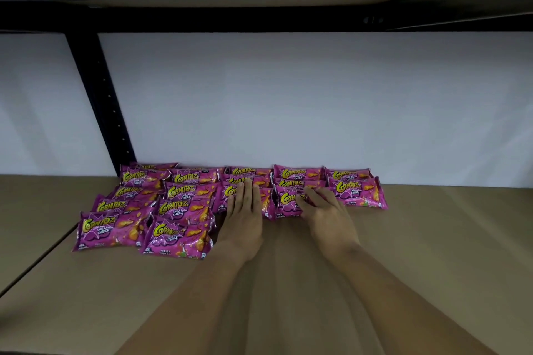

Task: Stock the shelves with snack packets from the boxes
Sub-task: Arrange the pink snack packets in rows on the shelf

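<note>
Several pink snack packets (pixel 184 210) with yellow lettering lie in overlapping rows on the brown shelf board (pixel 432 253), running back to the white wall. My left hand (pixel 243 210) lies flat with straight fingers on a packet (pixel 227 193) in the middle rows. My right hand (pixel 326 210) rests with spread fingers on the neighbouring packet (pixel 287 202) to its right. One more column of packets (pixel 359 192) ends the rows on the right. No box is in view.
A black upright post (pixel 98 95) stands at the back left. A black beam (pixel 259 19) of the upper shelf crosses overhead. A seam (pixel 37 262) splits the board at the left. Bare board stretches to the right and in front of the packets.
</note>
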Available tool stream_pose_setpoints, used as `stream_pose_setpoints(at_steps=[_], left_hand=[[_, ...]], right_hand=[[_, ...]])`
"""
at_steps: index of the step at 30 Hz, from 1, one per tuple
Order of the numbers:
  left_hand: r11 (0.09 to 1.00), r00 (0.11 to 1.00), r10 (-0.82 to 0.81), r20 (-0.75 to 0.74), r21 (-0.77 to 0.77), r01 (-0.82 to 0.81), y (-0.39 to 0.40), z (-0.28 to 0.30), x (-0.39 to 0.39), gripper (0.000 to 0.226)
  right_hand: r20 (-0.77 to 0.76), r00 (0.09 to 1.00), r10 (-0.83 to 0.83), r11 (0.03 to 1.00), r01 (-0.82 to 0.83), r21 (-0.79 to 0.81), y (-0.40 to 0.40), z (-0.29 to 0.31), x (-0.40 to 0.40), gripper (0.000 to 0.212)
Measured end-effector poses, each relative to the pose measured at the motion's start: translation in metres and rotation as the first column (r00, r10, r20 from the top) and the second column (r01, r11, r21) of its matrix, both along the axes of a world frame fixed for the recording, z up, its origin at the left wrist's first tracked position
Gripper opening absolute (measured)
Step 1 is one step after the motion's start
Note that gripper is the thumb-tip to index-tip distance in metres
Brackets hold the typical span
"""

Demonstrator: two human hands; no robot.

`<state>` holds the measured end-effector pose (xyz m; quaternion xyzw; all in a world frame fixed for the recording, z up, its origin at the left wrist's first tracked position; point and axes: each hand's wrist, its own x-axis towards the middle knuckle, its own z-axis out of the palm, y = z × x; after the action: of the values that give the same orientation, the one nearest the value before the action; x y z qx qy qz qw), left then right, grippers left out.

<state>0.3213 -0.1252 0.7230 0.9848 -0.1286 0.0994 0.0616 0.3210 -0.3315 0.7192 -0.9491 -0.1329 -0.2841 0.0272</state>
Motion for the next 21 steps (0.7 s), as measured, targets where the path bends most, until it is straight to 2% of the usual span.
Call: stream_pose_setpoints(at_steps=[6,9,13,16,21], left_hand=[[0.993,0.994,-0.073,0.082,-0.082,0.080,0.001,0.002,-0.022,0.085],[0.980,0.986,-0.105,0.130,-0.154,0.125,0.001,0.000,-0.044,0.070],[0.957,0.949,-0.083,0.305,-0.242,0.161,0.004,0.000,-0.091,0.054],[0.952,0.931,-0.040,0.362,-0.269,0.145,0.009,-0.002,-0.129,0.034],[0.936,0.882,-0.020,0.471,-0.301,0.182,0.018,-0.007,-0.204,0.006]], right_hand=[[-0.026,0.997,0.073,0.995,-0.071,0.067,-0.003,0.006,-0.018,0.071],[-0.022,0.996,0.091,0.988,-0.087,0.125,0.000,0.007,-0.044,0.055],[-0.027,0.986,0.162,0.951,-0.149,0.272,0.007,0.004,-0.084,0.032],[-0.021,0.974,0.224,0.920,-0.204,0.335,0.011,-0.004,-0.114,0.029],[0.060,0.965,0.257,0.886,-0.260,0.384,0.028,-0.005,-0.190,0.037]])
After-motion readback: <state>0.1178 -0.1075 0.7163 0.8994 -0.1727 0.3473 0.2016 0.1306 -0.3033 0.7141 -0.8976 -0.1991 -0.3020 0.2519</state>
